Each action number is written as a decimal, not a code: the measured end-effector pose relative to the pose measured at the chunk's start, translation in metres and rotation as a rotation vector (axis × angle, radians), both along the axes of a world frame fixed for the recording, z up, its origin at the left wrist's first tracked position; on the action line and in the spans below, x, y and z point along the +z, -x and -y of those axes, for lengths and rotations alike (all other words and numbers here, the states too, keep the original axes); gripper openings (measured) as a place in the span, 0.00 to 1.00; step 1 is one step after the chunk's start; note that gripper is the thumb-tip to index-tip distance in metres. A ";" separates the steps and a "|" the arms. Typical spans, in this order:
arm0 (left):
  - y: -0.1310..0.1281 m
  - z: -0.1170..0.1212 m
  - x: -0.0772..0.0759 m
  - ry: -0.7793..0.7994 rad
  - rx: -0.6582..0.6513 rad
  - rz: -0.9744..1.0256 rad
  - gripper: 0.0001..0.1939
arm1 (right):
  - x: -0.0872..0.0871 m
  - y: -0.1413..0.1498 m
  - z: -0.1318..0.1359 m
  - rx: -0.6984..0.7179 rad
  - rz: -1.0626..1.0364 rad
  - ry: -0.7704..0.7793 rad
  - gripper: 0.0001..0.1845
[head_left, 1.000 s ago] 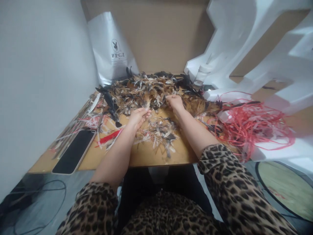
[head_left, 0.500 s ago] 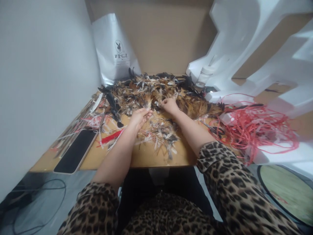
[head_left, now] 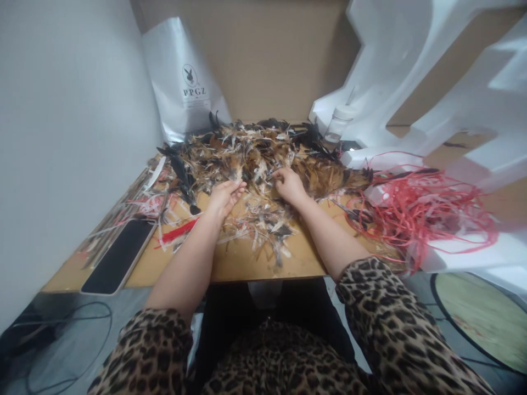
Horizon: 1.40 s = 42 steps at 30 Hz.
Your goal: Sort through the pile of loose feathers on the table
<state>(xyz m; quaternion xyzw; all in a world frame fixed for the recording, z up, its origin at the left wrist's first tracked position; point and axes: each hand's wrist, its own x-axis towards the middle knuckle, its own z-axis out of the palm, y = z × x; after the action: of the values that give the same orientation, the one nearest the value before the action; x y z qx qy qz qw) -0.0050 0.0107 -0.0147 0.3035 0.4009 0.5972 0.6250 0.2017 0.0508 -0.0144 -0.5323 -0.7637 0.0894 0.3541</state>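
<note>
Broadly, the tabletop (head_left: 247,266) is bounded by a pale wall (head_left: 74,137) on the left and a tan panel (head_left: 280,60) behind, while along its near edge a strip of yellow-brown surface is left showing. Its rear is filled by a heap of brown, white and black feathers (head_left: 255,145); sideways room is limited by a red ribbon tangle (head_left: 428,211) on the right and a smartphone (head_left: 117,257) at the left. Over the last half second, the right hand (head_left: 289,185) has been drawn slightly away from the left hand (head_left: 227,196), which has been kept nearly in place. Steady holding on the left and picking on the right seem to be implied. By the left fingertips a small feather tuft (head_left: 237,174) appears to be pinched, at the heap's front; whether anything is gripped by the bent right fingers cannot be told.
</note>
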 end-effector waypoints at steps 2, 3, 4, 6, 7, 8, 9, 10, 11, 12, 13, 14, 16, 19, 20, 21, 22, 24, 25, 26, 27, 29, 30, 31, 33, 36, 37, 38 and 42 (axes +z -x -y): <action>0.000 -0.001 -0.002 -0.005 -0.007 -0.003 0.03 | 0.001 0.005 0.001 0.002 -0.031 -0.022 0.13; 0.000 -0.001 -0.003 -0.009 -0.013 -0.004 0.03 | 0.001 0.008 0.002 0.010 -0.029 -0.031 0.14; 0.000 -0.002 -0.004 -0.014 -0.018 -0.004 0.03 | 0.002 0.012 0.004 0.028 -0.012 -0.037 0.16; -0.001 -0.002 -0.005 -0.023 -0.026 -0.007 0.03 | 0.003 0.021 0.008 0.054 0.052 -0.031 0.17; -0.001 -0.002 -0.005 -0.025 -0.029 -0.008 0.04 | 0.003 0.025 0.010 0.051 0.090 -0.018 0.17; -0.001 -0.001 -0.005 -0.024 -0.029 -0.009 0.04 | 0.002 0.029 0.012 0.035 0.126 -0.002 0.17; -0.001 -0.001 -0.005 -0.021 -0.029 -0.010 0.04 | 0.002 0.032 0.013 0.015 0.158 0.017 0.17; -0.002 -0.001 -0.004 -0.017 -0.028 -0.010 0.04 | 0.000 0.035 0.013 -0.002 0.183 0.037 0.17; -0.002 0.000 -0.004 -0.015 -0.026 -0.009 0.04 | -0.001 0.037 0.012 -0.013 0.199 0.056 0.15; -0.002 0.000 -0.003 -0.016 -0.023 -0.008 0.04 | -0.002 0.038 0.011 -0.014 0.206 0.072 0.12; -0.002 0.000 -0.002 -0.019 -0.021 -0.005 0.04 | -0.004 0.038 0.009 -0.009 0.196 0.080 0.10; -0.002 0.001 -0.001 -0.022 -0.020 -0.001 0.04 | -0.004 0.037 0.007 0.006 0.173 0.081 0.09; -0.002 0.001 0.001 -0.019 -0.016 0.009 0.04 | -0.003 0.033 0.004 0.063 0.080 0.062 0.08; -0.002 0.001 0.003 -0.001 -0.007 0.040 0.04 | 0.007 0.024 0.005 0.254 -0.161 0.082 0.07; -0.001 0.001 0.003 0.002 -0.004 0.056 0.04 | 0.012 0.020 0.007 0.334 -0.255 0.137 0.07; -0.001 0.001 0.003 0.002 0.000 0.074 0.03 | 0.017 0.016 0.010 0.401 -0.345 0.220 0.08; -0.001 0.001 0.003 -0.002 0.000 0.092 0.02 | 0.022 0.013 0.013 0.454 -0.424 0.309 0.08; 0.000 0.001 0.004 -0.022 -0.023 0.122 0.02 | 0.029 0.007 0.019 0.523 -0.561 0.462 0.09; 0.000 0.002 0.005 -0.038 -0.046 0.133 0.02 | 0.032 0.004 0.021 0.545 -0.612 0.519 0.10; 0.000 0.003 0.005 -0.055 -0.072 0.140 0.03 | 0.034 0.002 0.023 0.561 -0.651 0.561 0.10; 0.000 0.004 0.007 -0.066 -0.100 0.143 0.03 | 0.035 0.000 0.024 0.569 -0.677 0.590 0.10; -0.001 0.007 0.009 -0.065 -0.141 0.136 0.03 | 0.036 -0.002 0.024 0.571 -0.695 0.629 0.10; -0.002 0.008 0.011 -0.054 -0.153 0.128 0.03 | 0.035 -0.003 0.023 0.569 -0.697 0.642 0.10; -0.003 0.009 0.012 -0.040 -0.161 0.121 0.03 | 0.034 -0.003 0.023 0.566 -0.700 0.650 0.10; -0.005 0.010 0.013 -0.015 -0.159 0.114 0.03 | 0.032 -0.003 0.021 0.554 -0.708 0.640 0.09; -0.006 0.010 0.013 0.017 -0.125 0.121 0.03 | 0.028 -0.001 0.017 0.498 -0.760 0.565 0.09; -0.006 0.009 0.013 0.026 -0.113 0.128 0.04 | 0.027 0.001 0.015 0.479 -0.794 0.550 0.10; -0.006 0.009 0.014 0.033 -0.099 0.141 0.04 | 0.025 0.003 0.014 0.463 -0.845 0.540 0.11; -0.004 0.008 0.019 0.031 -0.022 0.271 0.06 | 0.020 0.010 0.009 0.406 -1.091 0.531 0.14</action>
<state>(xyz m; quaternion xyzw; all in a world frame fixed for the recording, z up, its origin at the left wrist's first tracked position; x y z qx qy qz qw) -0.0007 0.0022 0.0046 0.2148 0.3184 0.6196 0.6845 0.1916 0.0420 0.0054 -0.3247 -0.5113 0.5988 0.5240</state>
